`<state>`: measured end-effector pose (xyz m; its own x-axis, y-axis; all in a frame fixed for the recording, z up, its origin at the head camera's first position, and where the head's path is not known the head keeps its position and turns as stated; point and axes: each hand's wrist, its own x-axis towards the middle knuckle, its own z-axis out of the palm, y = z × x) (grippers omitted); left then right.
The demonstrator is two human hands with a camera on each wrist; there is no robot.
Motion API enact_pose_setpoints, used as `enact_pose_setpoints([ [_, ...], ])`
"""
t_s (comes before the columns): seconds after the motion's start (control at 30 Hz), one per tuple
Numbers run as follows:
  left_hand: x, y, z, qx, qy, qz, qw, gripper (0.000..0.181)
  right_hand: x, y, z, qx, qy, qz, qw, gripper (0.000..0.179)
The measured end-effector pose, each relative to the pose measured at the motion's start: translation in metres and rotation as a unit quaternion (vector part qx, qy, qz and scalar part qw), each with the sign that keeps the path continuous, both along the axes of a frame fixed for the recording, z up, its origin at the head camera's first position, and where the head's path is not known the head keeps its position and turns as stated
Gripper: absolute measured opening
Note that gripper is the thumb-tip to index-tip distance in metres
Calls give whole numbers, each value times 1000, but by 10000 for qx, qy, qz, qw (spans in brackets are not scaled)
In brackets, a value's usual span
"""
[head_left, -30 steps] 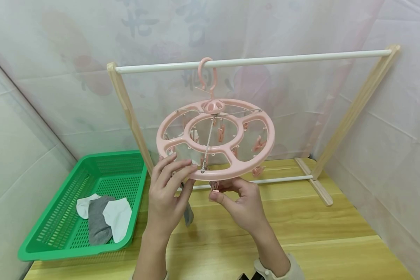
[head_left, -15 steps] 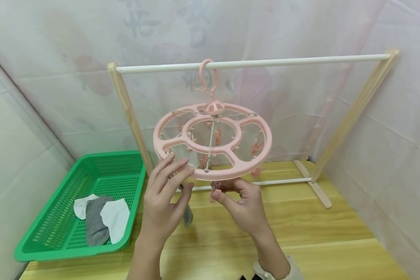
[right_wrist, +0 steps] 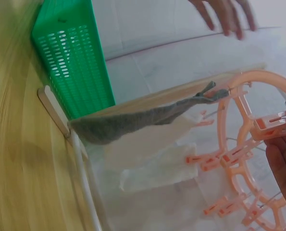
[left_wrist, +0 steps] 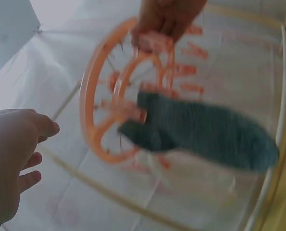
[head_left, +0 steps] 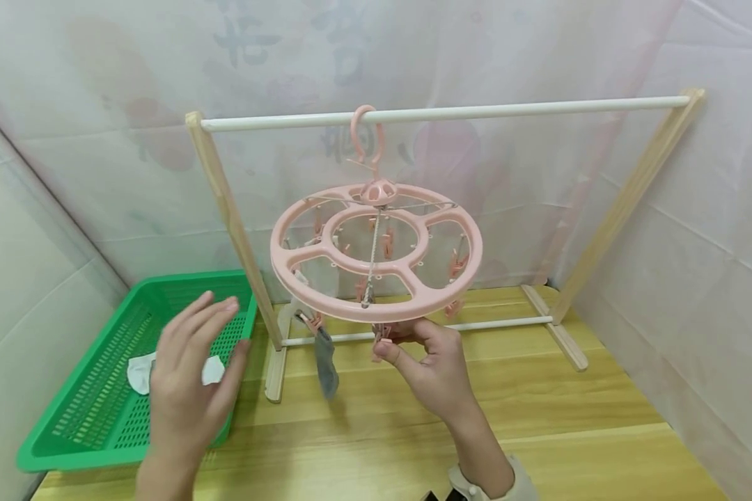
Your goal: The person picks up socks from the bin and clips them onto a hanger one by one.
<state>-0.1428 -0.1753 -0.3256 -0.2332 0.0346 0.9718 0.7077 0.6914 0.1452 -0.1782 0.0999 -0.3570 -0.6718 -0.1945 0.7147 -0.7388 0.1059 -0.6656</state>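
Observation:
A round pink clip hanger (head_left: pixel 382 312) hangs by its hook from a white rod. My right hand (head_left: pixel 435 369) pinches a pink clothespin (right_wrist: pixel 276 126) at the hanger's front edge, its thumb in front. From a clip to the left of that hand dangles a dark grey sock (head_left: pixel 326 365). Two pale socks (right_wrist: pixel 157 171) hang behind it in the right wrist view. With fingers spread and holding nothing, my left hand (head_left: pixel 191 376) is over the green basket (head_left: pixel 75 456). It partly covers the white socks (head_left: pixel 139 374) lying in there and hides most of a grey one.
The drying stand's white top rod (head_left: pixel 507 110) runs between two wooden posts (head_left: pixel 627 202). Its low white bar (head_left: pixel 501 324) and wooden foot (head_left: pixel 570 344) stand on the wood-grain table (head_left: pixel 539 438). Pale cloth walls (head_left: pixel 714 278) close in the back and sides.
My left hand has left the hanger's front left rim and moved left over the basket, uncovering the hanging grey sock. My right hand stays at the same clothespin.

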Motion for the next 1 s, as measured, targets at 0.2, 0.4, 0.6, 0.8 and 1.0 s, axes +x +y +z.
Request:
enact_pose_setpoints([
  [0.2, -2, -54, -30, -162, -733, 685, 9948, 46, 0, 0, 2, 7, -32, 20, 10000, 18],
  [0.4, -3, -104, -65, -555, -2072, 1406, 9666, 38, 1, 2, 2, 13, -55, -75, 10000, 17],
  [0.6, -4, -129, -82, -711, -2705, 1867, 9418, 58, 0, 3, 2, -13, -35, -46, 10000, 18],
  [0.8, -5, -148, -88, -1328, -4272, 2026, 8711, 48, 0, 3, 2, -26, -84, -63, 9999, 15],
  [1.0, -12, -168, -90, -1807, -6108, 1920, 7466, 57, 0, 3, 2, -42, -58, -46, 10000, 17],
])
